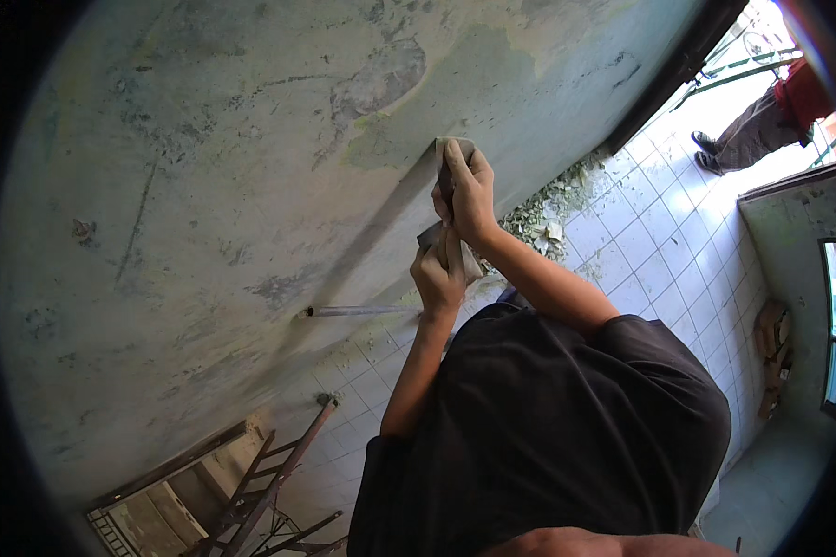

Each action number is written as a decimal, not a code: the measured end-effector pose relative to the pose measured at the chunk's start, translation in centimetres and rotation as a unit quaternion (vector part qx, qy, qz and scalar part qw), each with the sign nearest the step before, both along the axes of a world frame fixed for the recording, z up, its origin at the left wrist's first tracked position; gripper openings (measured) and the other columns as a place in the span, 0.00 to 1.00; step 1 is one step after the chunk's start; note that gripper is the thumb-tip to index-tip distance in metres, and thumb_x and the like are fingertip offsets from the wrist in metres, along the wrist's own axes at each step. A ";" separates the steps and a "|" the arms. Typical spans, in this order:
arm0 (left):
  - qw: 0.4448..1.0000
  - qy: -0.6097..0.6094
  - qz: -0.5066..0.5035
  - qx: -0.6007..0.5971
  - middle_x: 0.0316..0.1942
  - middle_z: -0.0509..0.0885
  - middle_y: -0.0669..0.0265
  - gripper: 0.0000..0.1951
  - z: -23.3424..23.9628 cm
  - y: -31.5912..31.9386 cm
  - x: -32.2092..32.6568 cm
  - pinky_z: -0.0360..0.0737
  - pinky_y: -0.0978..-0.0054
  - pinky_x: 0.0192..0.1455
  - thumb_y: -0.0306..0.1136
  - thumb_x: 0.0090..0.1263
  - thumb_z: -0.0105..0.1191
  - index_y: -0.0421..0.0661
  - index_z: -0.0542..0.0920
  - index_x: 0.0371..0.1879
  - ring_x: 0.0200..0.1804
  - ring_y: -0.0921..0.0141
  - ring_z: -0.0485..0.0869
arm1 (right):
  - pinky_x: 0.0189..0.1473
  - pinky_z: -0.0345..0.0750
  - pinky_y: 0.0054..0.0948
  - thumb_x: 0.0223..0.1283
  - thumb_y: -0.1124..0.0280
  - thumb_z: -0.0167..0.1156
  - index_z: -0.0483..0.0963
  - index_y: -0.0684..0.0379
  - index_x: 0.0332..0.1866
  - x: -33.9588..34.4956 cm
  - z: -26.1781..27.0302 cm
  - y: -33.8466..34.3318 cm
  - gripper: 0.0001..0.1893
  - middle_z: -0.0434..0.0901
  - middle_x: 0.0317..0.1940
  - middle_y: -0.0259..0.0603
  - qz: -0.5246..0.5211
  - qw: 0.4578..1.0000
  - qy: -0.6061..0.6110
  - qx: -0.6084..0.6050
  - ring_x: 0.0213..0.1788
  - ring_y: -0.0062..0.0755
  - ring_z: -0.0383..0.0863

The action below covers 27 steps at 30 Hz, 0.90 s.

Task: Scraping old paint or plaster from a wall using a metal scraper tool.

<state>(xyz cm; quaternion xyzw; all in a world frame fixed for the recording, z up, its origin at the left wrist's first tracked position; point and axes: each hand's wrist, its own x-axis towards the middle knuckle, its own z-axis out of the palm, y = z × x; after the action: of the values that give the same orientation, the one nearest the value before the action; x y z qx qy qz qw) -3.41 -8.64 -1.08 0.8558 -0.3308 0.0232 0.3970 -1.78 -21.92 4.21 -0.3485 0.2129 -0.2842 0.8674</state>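
My right hand (470, 195) grips a small flat grey piece (465, 145) with a straight pale edge; whether it is a scraper blade or folded abrasive sheet I cannot tell. Its upper edge is at the stained plaster wall (251, 174); contact is unclear. Just below, my left hand (440, 273) is closed on another flat dark piece (429, 237), partly hidden by the fingers. The two hands are close together, fingertips nearly touching. The wall shows scuffs, dark marks and an irregular greenish patch (474, 76) above my right hand.
Paint flakes and debris (550, 216) lie along the wall's foot on the tiled floor (641, 244). A pipe (362, 310) stands out near the wall. A ladder (268, 480) is at lower left. Another person (759, 125) stands by the doorway, upper right. Cardboard boxes (772, 348) lie at far right.
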 end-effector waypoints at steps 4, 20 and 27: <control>0.998 -0.007 0.035 -0.059 0.32 0.85 0.41 0.15 -1.8 1.3 -1.8 0.78 0.57 0.31 0.34 0.78 0.50 0.33 0.85 0.45 0.32 0.44 0.84 | 0.11 0.62 0.22 0.73 0.54 0.57 0.68 0.59 0.39 0.0 -1.7 2.7 0.17 0.70 0.17 0.32 0.004 0.997 0.078 -0.009 0.11 0.20 0.66; 0.998 0.022 0.027 -0.054 0.28 0.84 0.43 0.14 -0.9 -0.5 -1.1 0.77 0.54 0.33 0.32 0.76 0.52 0.33 0.85 0.35 0.33 0.43 0.83 | 0.12 0.64 0.21 0.73 0.55 0.58 0.68 0.61 0.41 -0.1 0.0 0.7 0.17 0.71 0.18 0.34 -0.005 1.000 0.029 -0.008 0.12 0.21 0.69; 0.992 -0.050 0.033 -0.107 0.23 0.82 0.44 0.17 -2.9 0.6 -1.1 0.73 0.55 0.28 0.34 0.79 0.49 0.32 0.83 0.34 0.28 0.44 0.81 | 0.12 0.66 0.22 0.72 0.56 0.60 0.69 0.62 0.40 0.0 -0.5 1.7 0.17 0.73 0.20 0.35 0.031 0.995 0.097 -0.002 0.13 0.22 0.71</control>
<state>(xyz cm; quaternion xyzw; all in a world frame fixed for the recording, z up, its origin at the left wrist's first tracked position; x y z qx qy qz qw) -4.48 -8.06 -3.95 0.8165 -0.3180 0.1144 0.4680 -1.83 -20.21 3.69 -0.3825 0.2844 -0.2221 0.8505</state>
